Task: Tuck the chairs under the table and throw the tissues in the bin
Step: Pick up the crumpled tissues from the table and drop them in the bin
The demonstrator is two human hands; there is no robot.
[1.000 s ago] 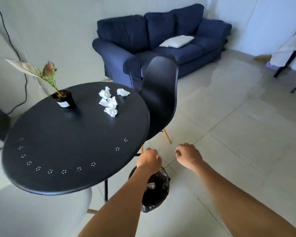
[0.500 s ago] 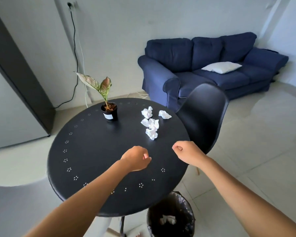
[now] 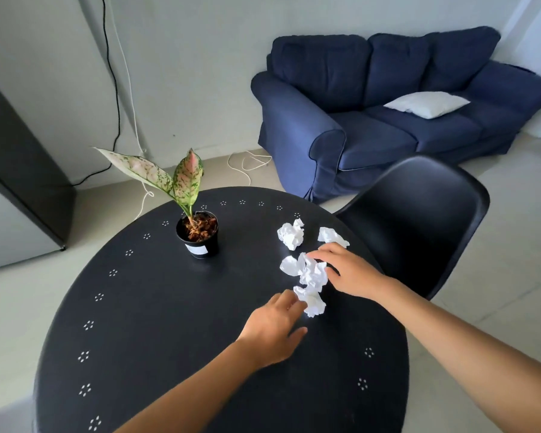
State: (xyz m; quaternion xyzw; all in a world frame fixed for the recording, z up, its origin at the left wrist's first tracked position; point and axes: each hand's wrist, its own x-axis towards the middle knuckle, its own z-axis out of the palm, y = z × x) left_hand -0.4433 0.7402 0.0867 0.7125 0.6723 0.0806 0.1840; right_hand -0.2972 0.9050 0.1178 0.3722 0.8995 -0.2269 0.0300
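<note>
Several crumpled white tissues lie on the round black table (image 3: pixel 156 332). My left hand (image 3: pixel 270 331) is open, its fingertips touching the nearest tissue (image 3: pixel 311 303). My right hand (image 3: pixel 345 270) is open too, its fingers resting against the middle clump of tissues (image 3: pixel 306 270). Two more tissues lie farther back, one (image 3: pixel 291 234) on the left and one (image 3: pixel 331 236) on the right. A black chair (image 3: pixel 419 220) stands at the table's right side, its seat partly under the top. The bin is out of sight.
A small potted plant (image 3: pixel 197 232) stands on the table left of the tissues. A blue sofa (image 3: pixel 388 120) with a white cushion (image 3: pixel 427 104) sits behind the chair. A dark cabinet (image 3: pixel 19 170) is at the left, and cables (image 3: pixel 247 164) trail on the floor.
Both hands rose from above the bin, moved forward over the table and opened from fists onto the tissues. The view lifted, so the bin dropped out of sight.
</note>
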